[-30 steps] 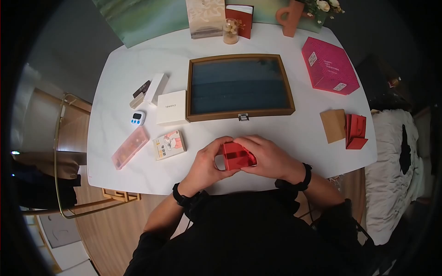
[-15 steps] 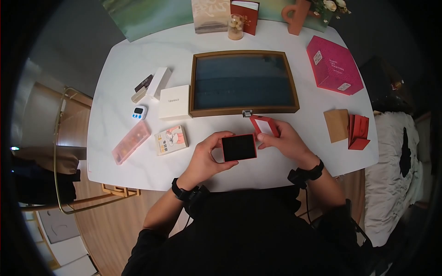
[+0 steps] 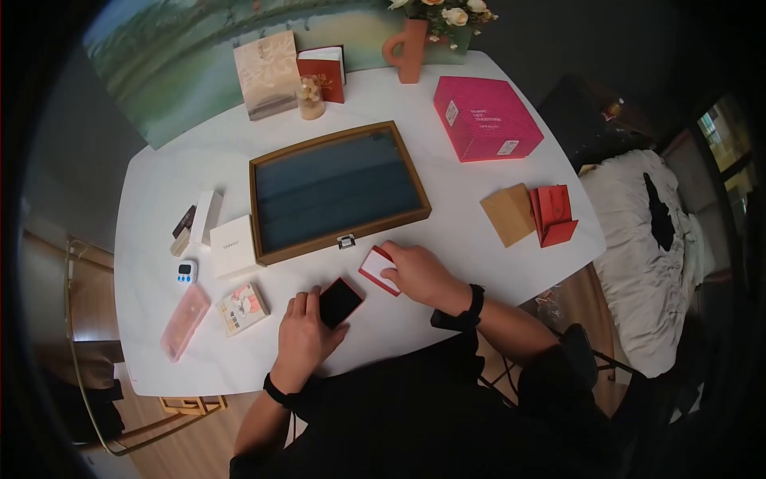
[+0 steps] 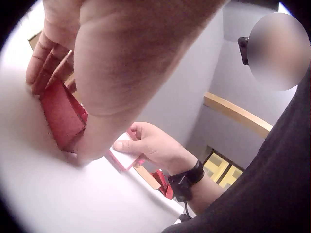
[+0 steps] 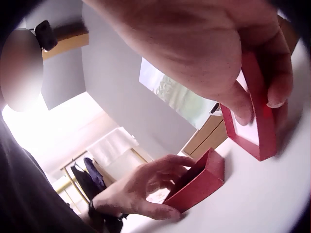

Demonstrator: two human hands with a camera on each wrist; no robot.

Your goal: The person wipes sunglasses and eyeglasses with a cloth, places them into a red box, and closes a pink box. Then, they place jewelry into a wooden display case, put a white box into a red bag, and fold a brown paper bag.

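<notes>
The left hand [image 3: 304, 335] grips the small red box base [image 5: 201, 189], its black inside facing up, at the table's front. Fingers lie on one side of the base and the thumb on the other in the left wrist view. To the right, the right hand [image 3: 428, 279] pinches the red lid [image 3: 377, 271], whose white inner face shows, with the thumb on that face. Base and lid are apart. Behind them stands a brown-framed case [image 3: 335, 191] with a dark glass top and a metal clasp [image 3: 345, 241].
Left of the case lie a white box [image 3: 234, 246], a timer [image 3: 187, 272], a pink translucent case [image 3: 185, 322] and a small printed box [image 3: 243, 309]. Right are a pink box [image 3: 487, 120], a brown envelope [image 3: 508, 215] and a red folded packet [image 3: 554, 214].
The closed red box has been opened, and the right hand has taken the lid off. The left hand has lowered the base to the table. The head view has turned to the right.
</notes>
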